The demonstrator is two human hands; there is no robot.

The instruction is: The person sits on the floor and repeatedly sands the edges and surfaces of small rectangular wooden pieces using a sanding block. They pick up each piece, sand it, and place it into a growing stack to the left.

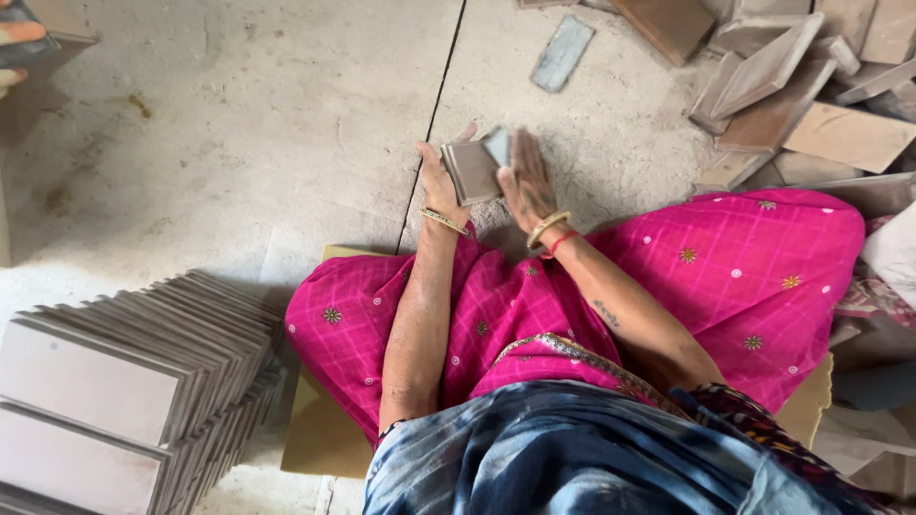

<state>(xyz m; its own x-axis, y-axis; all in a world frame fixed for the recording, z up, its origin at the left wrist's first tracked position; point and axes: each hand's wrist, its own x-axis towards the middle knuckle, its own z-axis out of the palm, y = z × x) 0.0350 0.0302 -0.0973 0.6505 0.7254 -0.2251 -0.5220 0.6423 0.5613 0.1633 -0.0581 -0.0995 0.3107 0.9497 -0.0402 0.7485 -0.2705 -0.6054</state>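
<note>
1. A small square grey-brown ceramic tile (472, 172) is held above the concrete floor (239, 124), at twelve o'clock from the pink-clad knees.
2. The left hand (437, 176) is closed on its left edge; the right hand (527, 181) lies flat, fingers spread, against its right side.
3. It is judged stiff, brittle, dusty and fairly light; opposite edges are best gripped.
4. Loose tiles (792, 86) are heaped at two o'clock.

Grey concrete floor (267, 124) with a dark seam (434, 114), daylit.
</note>
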